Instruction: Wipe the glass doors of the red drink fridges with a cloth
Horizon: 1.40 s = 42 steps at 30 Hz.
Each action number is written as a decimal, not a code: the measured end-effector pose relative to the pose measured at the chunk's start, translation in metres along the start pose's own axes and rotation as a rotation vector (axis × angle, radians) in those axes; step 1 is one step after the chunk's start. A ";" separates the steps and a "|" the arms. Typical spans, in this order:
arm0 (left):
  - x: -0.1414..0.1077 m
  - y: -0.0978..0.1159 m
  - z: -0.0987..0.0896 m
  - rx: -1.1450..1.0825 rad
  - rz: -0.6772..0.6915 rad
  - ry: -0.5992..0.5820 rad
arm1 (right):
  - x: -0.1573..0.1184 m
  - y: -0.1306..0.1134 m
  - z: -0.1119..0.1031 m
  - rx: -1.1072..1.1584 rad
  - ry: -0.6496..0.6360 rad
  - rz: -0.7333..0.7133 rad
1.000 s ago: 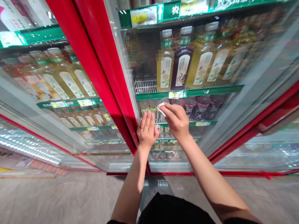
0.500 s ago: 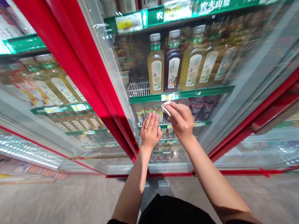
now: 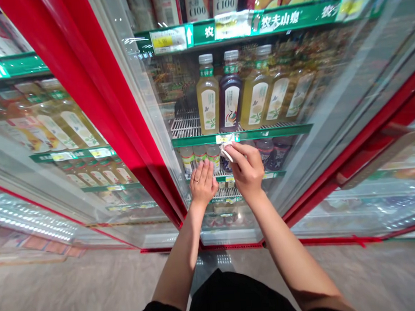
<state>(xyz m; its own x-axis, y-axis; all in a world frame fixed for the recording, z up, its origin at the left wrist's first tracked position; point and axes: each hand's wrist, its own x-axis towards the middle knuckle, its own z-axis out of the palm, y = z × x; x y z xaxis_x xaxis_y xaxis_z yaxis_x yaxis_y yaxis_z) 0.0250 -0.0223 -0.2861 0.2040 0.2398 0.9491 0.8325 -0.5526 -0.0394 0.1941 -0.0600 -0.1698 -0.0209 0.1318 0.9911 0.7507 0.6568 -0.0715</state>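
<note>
In the head view, a glass door (image 3: 185, 93) of a drinks fridge stands in front of me. My right hand (image 3: 247, 169) pinches a crumpled white tissue or cloth (image 3: 226, 151) at the glass, just below a green shelf edge (image 3: 192, 140). To its left, my left hand (image 3: 202, 182) is held flat with the fingers stretched upward, at or very near the glass; contact cannot be made out. A ring shows on one finger. Behind the glass are a yellow tea bottle (image 3: 209, 103), a dark tea bottle (image 3: 230, 102) and several more bottles.
A thick red door frame (image 3: 120, 128) runs down on the left, beside a second fridge section with bottles (image 3: 74, 127). On the right is another red frame with a handle (image 3: 374, 158). Grey floor (image 3: 106, 290) lies below. Small bottles (image 3: 188, 161) fill a lower shelf.
The view has shifted a little, so the fridge and both hands appear slightly further left. My right hand still pinches the white tissue or cloth, and my left hand stays flat.
</note>
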 end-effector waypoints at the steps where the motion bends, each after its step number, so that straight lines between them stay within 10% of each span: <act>1: -0.002 -0.001 0.001 0.008 -0.006 -0.012 | -0.005 0.002 -0.002 -0.002 -0.035 -0.019; 11: 0.010 0.005 -0.002 0.084 0.042 0.085 | 0.017 0.003 -0.005 -0.045 0.093 0.055; 20: 0.001 0.003 0.003 0.071 0.015 0.058 | 0.010 0.000 -0.008 0.010 -0.123 -0.041; 26: -0.002 0.002 0.005 0.066 0.009 0.039 | 0.037 0.000 -0.004 -0.046 0.064 -0.013; 33: -0.006 0.000 0.007 0.037 -0.001 0.048 | 0.010 -0.004 0.005 0.017 -0.144 -0.084; 42: -0.011 -0.001 0.011 0.097 -0.004 0.024 | 0.025 0.000 -0.007 -0.089 0.102 0.042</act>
<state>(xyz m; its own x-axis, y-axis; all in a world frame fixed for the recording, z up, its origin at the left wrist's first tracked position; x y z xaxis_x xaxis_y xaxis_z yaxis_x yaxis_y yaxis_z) 0.0274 -0.0154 -0.3001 0.1888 0.2218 0.9566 0.8794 -0.4718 -0.0642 0.1977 -0.0617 -0.1440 0.0760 0.0784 0.9940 0.8049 0.5836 -0.1076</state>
